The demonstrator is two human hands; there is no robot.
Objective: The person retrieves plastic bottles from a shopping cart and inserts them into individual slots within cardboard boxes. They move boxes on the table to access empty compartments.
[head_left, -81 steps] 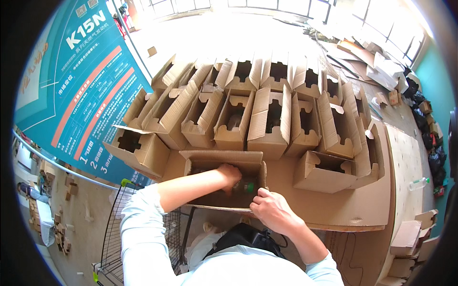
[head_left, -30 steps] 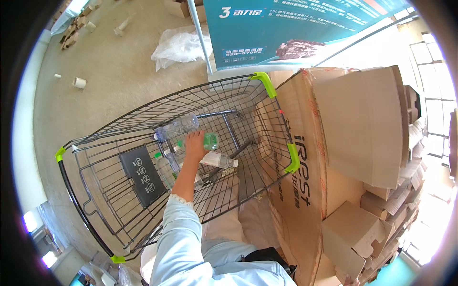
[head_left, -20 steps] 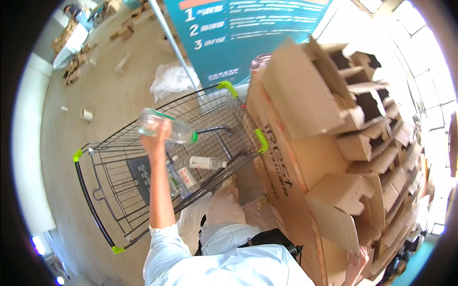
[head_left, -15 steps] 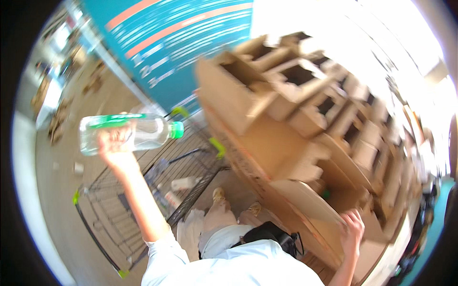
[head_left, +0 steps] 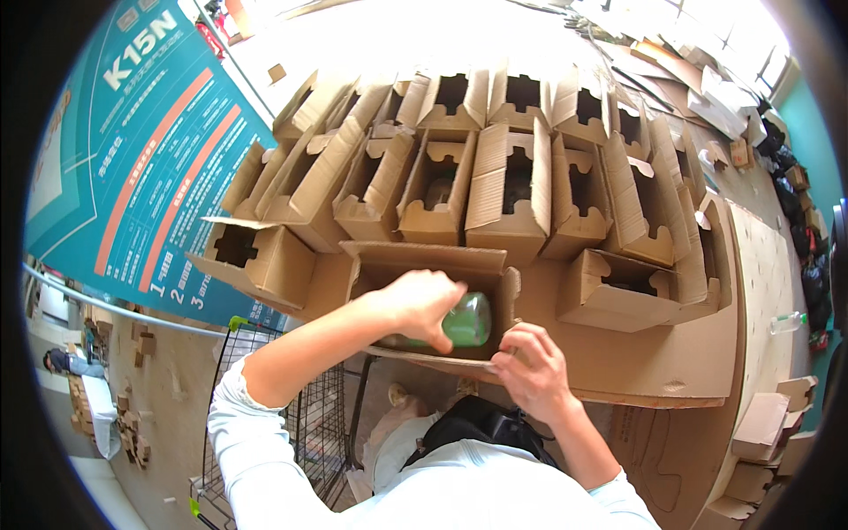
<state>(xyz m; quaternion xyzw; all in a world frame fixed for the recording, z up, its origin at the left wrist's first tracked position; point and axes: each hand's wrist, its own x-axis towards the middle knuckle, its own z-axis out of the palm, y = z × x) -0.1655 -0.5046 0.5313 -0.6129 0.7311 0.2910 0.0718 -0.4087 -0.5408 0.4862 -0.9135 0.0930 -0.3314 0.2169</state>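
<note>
My left hand (head_left: 413,305) is closed around a clear plastic bottle (head_left: 470,320) with green on it, seen from its base end. It holds the bottle inside the mouth of an open cardboard box (head_left: 428,254) at the near edge of a cardboard-topped surface (head_left: 649,360). The bottle's other end is hidden by my hand and the box. With its fingers closed on the box's near right rim, my right hand (head_left: 537,367) grips the cardboard. Whether other things lie in the box is hard to make out.
Rows of open cardboard boxes (head_left: 512,194) stand beyond, with single boxes (head_left: 618,287) on either side. A wire shopping cart (head_left: 318,433) is by my left leg. A teal banner (head_left: 146,168) rises at left. Another clear bottle (head_left: 786,322) lies at far right.
My left hand has brought the bottle from above the cart, rightward into the box. My view has turned toward the boxes; my right hand still holds a box edge.
</note>
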